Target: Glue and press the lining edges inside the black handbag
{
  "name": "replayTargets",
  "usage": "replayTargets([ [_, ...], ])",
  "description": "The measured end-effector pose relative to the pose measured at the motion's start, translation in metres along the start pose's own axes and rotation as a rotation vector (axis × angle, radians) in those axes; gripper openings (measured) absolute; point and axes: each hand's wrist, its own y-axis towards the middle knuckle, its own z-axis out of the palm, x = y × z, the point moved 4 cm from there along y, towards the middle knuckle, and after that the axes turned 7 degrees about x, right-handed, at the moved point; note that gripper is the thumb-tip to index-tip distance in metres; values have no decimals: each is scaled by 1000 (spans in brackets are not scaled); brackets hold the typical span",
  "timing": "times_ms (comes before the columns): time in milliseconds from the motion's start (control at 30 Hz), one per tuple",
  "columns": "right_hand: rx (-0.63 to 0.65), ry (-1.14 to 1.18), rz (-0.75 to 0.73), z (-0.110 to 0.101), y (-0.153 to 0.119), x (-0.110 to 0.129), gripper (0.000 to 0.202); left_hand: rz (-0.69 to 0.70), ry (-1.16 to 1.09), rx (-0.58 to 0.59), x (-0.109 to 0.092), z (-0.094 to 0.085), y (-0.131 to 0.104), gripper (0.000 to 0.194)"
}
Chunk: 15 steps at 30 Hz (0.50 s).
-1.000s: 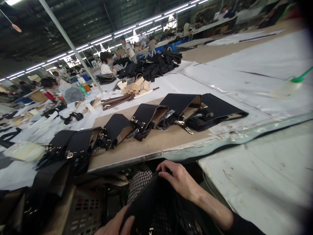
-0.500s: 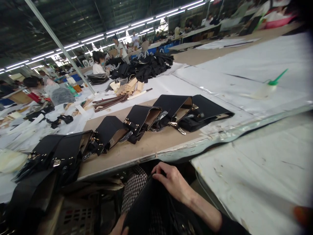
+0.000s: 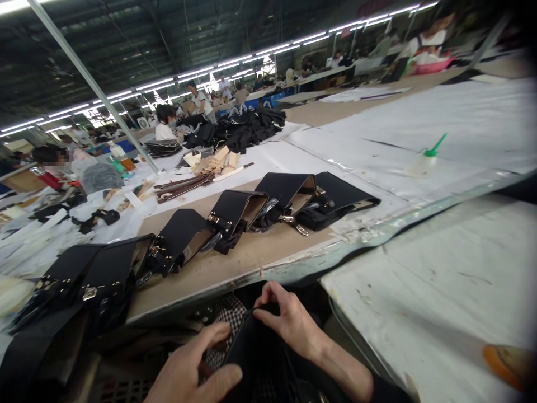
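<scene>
A black bag piece (image 3: 251, 350) lies over the lap at the bottom centre, beside checkered cloth (image 3: 226, 324). My right hand (image 3: 287, 322) pinches its upper edge between thumb and fingers. Left of the piece, my left hand (image 3: 195, 364) has its thumb and fingers spread, close to the black edge, with nothing gripped between them. Behind the hands, a row of black bags with gold metal fittings, among them one bag (image 3: 184, 235), rests on brown board (image 3: 247, 254) along the table edge.
A bottle with a green nozzle (image 3: 425, 159) stands on the white table at right. A pale surface (image 3: 440, 280) is nearer on the right, with an orange object (image 3: 505, 361). Brown strips (image 3: 184, 187) and a black pile (image 3: 243, 129) lie farther back. People sit beyond.
My left hand has come up from the bottom edge and opened beside the black piece. My right hand keeps its pinch. The view has shifted slightly.
</scene>
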Motion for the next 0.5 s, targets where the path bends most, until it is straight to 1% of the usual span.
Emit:
replayTargets([
  [33,-12,9,-4,1,-1,1,22,11,21,-12,-6,-1,11,48],
  [100,-27,40,-4,2,-4,2,25,44,55,-17,-15,2,34,38],
  [167,-32,73,18,1,-6,2,27,85,66,21,-19,8,54,25],
  [233,-19,87,44,-3,-8,1,26,115,85,56,-19,12,67,19],
  [367,70,51,61,-13,-10,-3,19,125,162,63,-18,12,73,16],
  [500,78,-30,81,-18,-9,-7,17,123,181,76,-19,10,74,13],
])
